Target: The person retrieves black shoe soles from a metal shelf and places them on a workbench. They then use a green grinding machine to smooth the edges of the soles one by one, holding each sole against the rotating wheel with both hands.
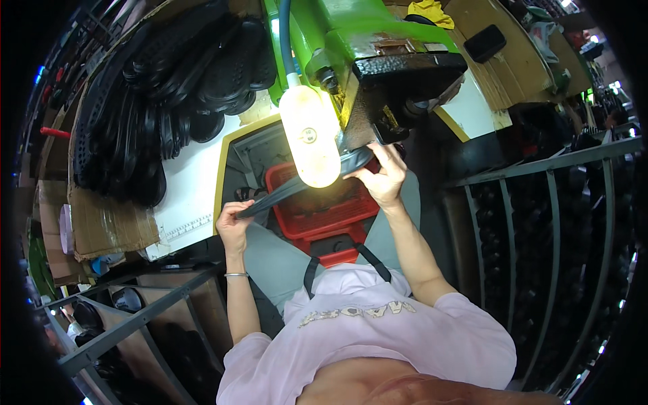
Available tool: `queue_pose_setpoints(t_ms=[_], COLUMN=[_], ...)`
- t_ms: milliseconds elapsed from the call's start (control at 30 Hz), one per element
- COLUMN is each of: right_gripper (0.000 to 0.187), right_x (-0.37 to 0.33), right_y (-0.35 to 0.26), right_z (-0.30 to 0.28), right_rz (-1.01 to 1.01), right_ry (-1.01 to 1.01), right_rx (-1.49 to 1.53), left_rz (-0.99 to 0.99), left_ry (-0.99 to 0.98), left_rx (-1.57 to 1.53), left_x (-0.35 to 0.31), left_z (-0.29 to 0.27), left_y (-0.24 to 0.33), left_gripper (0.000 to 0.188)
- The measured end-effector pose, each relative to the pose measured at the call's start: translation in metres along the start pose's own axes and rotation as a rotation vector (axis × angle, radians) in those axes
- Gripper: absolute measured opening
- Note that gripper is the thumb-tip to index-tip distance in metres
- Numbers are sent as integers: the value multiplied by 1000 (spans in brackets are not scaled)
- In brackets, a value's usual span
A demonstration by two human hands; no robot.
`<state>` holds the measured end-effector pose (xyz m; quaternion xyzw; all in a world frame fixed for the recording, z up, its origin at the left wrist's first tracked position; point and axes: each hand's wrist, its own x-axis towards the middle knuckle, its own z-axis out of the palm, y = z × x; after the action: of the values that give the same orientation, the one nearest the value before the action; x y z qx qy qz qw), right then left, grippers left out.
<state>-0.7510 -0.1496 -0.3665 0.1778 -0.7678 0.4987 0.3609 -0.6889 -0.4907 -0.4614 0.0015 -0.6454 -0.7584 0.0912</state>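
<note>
A black shoe sole [282, 192] stretches edge-on between my two hands, below the green machine [364, 20]. My left hand [233, 226] pinches its near left end between thumb and fingers. At the far right end, my right hand [385, 177] grips the sole close to the machine's dark metal working head [368, 111]. A lit lamp [308, 138] hangs in front of the sole and hides part of its middle. Whether the sole touches the working head I cannot tell.
Black soles [189, 74] are piled in a cardboard box at the left, on a white table [185, 192]. A red plastic basket [324, 217] sits between my legs. Metal racks [553, 162] flank me on both sides. A phone [484, 42] lies on cardboard at the right.
</note>
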Motion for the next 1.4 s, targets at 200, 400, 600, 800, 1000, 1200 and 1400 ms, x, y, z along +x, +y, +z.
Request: queue_pose_setpoints(t_ms=[200,400,600,800,1000,1200,1400], right_gripper=[64,60,43,33,37,41,41], right_x=[12,-12,-86,-151,-63,8,23], right_y=[-5,22,109,153,119,55,26], right_z=[-4,0,29,10,-91,-120,-90], right_rz=[-126,225,900,1067,623,419,411], right_ry=[-64,-48,-118,326,442,317,183], right_rx=[-72,167,679,1135,159,-18,21], left_rz=[240,457,320,140,203,296,172], left_ry=[-195,10,34,30,-84,-90,-28], left_rx=[1012,617,269,-164,-108,145,-212], left_x=[28,35,29,21,21,26,15], left_z=[102,192,202,229,211,180,139], left_y=[40,42,-18,-11,13,0,7], left_gripper=[47,37,42,50,53,52,52])
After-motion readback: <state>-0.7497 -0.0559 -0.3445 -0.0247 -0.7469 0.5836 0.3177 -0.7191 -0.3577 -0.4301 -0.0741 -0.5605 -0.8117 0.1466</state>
